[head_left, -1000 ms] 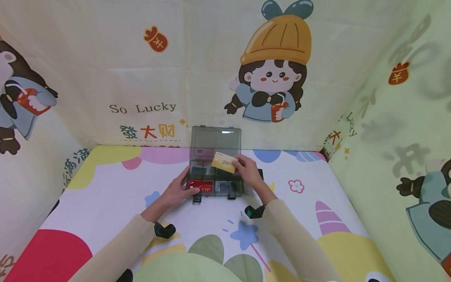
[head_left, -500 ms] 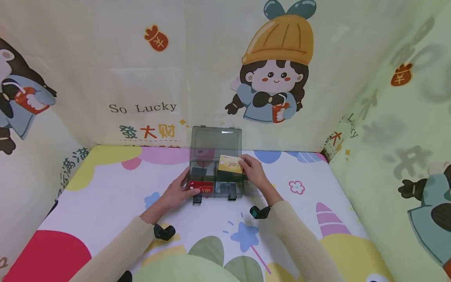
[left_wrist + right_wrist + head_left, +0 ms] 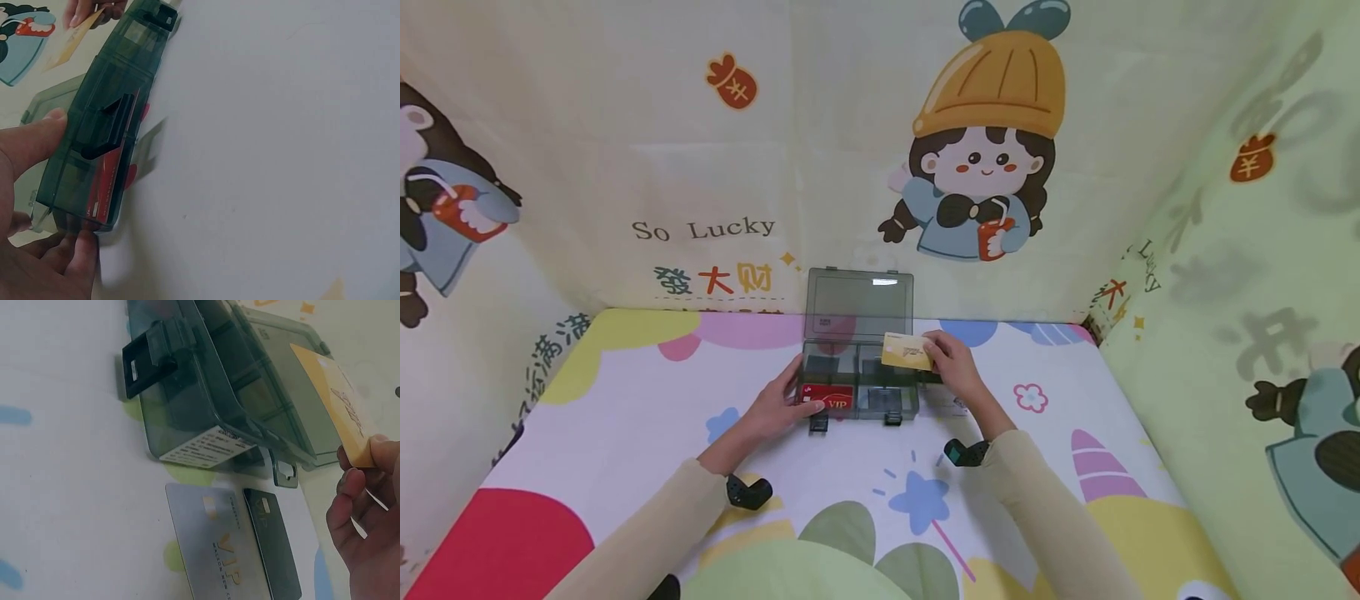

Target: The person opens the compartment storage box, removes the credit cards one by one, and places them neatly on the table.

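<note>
As L hand [image 3: 773, 405] holds box [image 3: 857, 381], yellow card [image 3: 339, 406] sits btwn R fingers [image 3: 353, 482]

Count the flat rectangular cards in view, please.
4: a yellow card in the right hand; a red VIP card inside the translucent green plastic box; a silver-grey VIP card and a dark green card on the patterned table, beside the box. More may be hidden.
</note>
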The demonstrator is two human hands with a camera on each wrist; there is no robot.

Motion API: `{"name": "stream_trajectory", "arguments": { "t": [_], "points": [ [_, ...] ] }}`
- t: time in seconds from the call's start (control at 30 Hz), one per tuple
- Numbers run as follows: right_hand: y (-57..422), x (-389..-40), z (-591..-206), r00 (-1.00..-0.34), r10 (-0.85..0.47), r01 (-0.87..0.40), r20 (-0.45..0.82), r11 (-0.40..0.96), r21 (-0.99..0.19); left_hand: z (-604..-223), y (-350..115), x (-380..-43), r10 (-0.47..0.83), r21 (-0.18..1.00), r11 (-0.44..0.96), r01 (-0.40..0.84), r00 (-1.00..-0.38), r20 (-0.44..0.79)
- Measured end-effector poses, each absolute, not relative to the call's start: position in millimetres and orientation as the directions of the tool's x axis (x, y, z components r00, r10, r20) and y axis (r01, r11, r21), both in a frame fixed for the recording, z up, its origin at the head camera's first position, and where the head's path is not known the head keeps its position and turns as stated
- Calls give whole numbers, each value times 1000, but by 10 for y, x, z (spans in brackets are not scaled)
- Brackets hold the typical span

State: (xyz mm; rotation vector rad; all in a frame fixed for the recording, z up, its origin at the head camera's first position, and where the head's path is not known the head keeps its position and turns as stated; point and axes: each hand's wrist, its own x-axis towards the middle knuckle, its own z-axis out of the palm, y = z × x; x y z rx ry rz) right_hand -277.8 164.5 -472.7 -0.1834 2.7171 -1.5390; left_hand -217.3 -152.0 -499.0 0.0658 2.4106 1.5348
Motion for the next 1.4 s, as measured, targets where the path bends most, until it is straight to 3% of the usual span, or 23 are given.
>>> {"name": "stream_trajectory", "arguments": {
  "t": [1.4],
  "points": [
    [2058,-2715,-4772,-997,-65,-78,51,540,-838,-5043,-1532,-2201,186,889,447,-99,-962,-201]
  ]
}}
